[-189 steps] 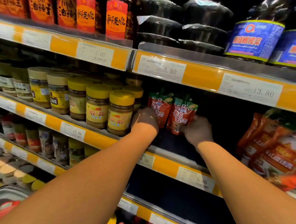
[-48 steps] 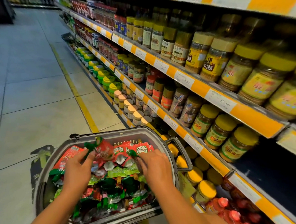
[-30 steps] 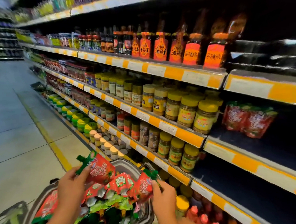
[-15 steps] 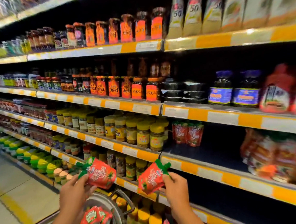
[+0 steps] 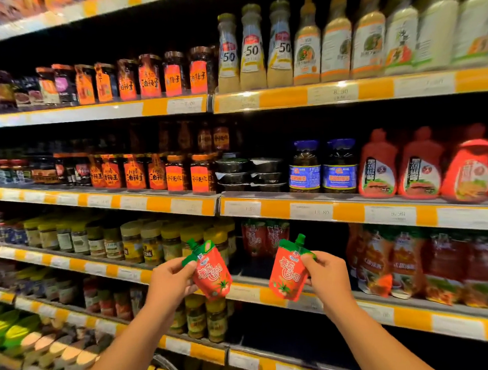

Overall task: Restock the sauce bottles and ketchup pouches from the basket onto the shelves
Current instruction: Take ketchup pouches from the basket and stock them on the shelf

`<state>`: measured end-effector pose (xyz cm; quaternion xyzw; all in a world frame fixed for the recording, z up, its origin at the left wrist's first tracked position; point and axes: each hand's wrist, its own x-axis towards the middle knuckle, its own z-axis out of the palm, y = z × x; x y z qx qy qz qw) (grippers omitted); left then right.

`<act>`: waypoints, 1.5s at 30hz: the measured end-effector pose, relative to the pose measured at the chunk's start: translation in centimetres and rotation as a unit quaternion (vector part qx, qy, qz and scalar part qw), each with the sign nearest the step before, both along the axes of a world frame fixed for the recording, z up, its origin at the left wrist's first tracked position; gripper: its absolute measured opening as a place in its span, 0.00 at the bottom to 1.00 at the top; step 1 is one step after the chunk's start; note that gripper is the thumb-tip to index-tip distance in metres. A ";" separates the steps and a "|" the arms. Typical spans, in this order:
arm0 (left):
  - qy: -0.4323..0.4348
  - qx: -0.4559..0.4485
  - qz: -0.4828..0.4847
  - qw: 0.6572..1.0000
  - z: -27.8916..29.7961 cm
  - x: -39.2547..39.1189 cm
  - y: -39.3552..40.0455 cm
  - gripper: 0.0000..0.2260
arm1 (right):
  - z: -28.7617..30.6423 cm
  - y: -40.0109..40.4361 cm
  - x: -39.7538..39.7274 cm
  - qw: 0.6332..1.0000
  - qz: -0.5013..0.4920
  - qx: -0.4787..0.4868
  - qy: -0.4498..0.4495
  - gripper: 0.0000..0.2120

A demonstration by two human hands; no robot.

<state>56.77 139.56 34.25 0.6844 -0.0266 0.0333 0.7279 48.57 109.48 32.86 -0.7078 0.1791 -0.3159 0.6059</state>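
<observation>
Red foil fills both of our hands: we hold 2 ketchup pouches up in front of the shelving. Our left hand (image 5: 171, 283) pinches the left pouch (image 5: 212, 271) by its upper edge, fingers curled round the green corner, and our right hand (image 5: 328, 276) pinches the right pouch (image 5: 288, 273) the same way, thumb across its top right corner. Both pouches hang upright with their green spouts up, near each other but apart, and neither touches a shelf yet.

Behind them, on the shelf (image 5: 251, 294) at hand level, 2 shelved pouches (image 5: 264, 239) of the same kind already stand at the left end of a dark bay, just beside the yellow-lidded jars (image 5: 166, 239). To the right of those 2 the bay looks bare up to the larger red pouches (image 5: 397, 264), so that gap is where we judge these 2 belong.

As for progress, we count 2 placed and 2 in hand, so this reads as an early stage of the pouch restock. The basket is barely in view: only a curved dark handle (image 5: 169, 368) shows at the bottom edge, and we cannot tell how much it holds. Whether any sauce bottles have gone up we cannot tell either; the red squeeze bottles (image 5: 417, 164) on the shelf above stand in a full-looking row.
</observation>
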 end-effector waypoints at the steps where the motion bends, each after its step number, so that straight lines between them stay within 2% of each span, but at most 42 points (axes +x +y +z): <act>1: -0.004 0.011 -0.009 1.000 0.3 0.5 -1.0 0.04 | 0.1 -0.8 0.3 1.000 -0.006 -0.005 0.002 0.10; 9: -0.006 0.063 -0.077 0.995 0.8 5.1 -8.1 0.02 | 0.9 -4.8 2.9 0.998 -0.043 -0.035 0.033 0.14; 15: -0.025 0.081 -0.096 0.992 1.1 8.0 -12.0 0.06 | 1.5 -6.2 4.7 0.996 -0.068 -0.016 0.047 0.02; 18: -0.042 0.097 -0.091 0.990 1.4 8.9 -13.4 0.10 | 1.4 -6.4 5.1 0.997 -0.068 0.011 0.042 0.11; 23: -0.048 0.161 -0.090 0.982 0.2 9.2 -14.1 0.09 | -0.5 -6.4 5.4 0.995 -0.063 -0.001 0.081 0.07; 26: -0.049 0.196 -0.076 0.976 -0.8 9.4 -13.9 0.13 | -0.8 -6.6 5.0 0.991 -0.045 -0.036 0.124 0.13; 28: -0.060 0.216 -0.083 0.971 -1.2 9.2 -13.9 0.16 | -1.0 -6.5 4.5 0.980 -0.034 -0.090 0.177 0.09; 30: -0.060 0.250 -0.078 0.963 -1.9 8.7 -14.1 0.13 | -1.4 -6.4 4.2 0.966 -0.018 -0.134 0.223 0.18; 33: -0.071 0.336 -0.036 0.938 -3.2 7.6 -14.6 0.14 | -2.2 -6.4 4.4 0.943 -0.003 -0.185 0.276 0.14; 36: -0.089 0.386 -0.006 0.918 -4.3 6.6 -15.3 0.20 | -2.4 -6.6 5.0 0.933 -0.003 -0.206 0.296 0.12; 41: -0.085 0.425 0.008 0.901 -4.7 6.8 -15.8 0.19 | -2.7 -6.8 5.9 0.921 -0.026 -0.205 0.330 0.21; 43: -0.080 0.423 0.009 0.902 -4.7 7.3 -15.8 0.16 | -3.1 -6.8 6.3 0.918 -0.030 -0.209 0.337 0.18; 45: -0.077 0.426 0.011 0.902 -4.6 7.8 -15.8 0.12 | -3.4 -6.8 6.9 0.919 -0.024 -0.214 0.331 0.09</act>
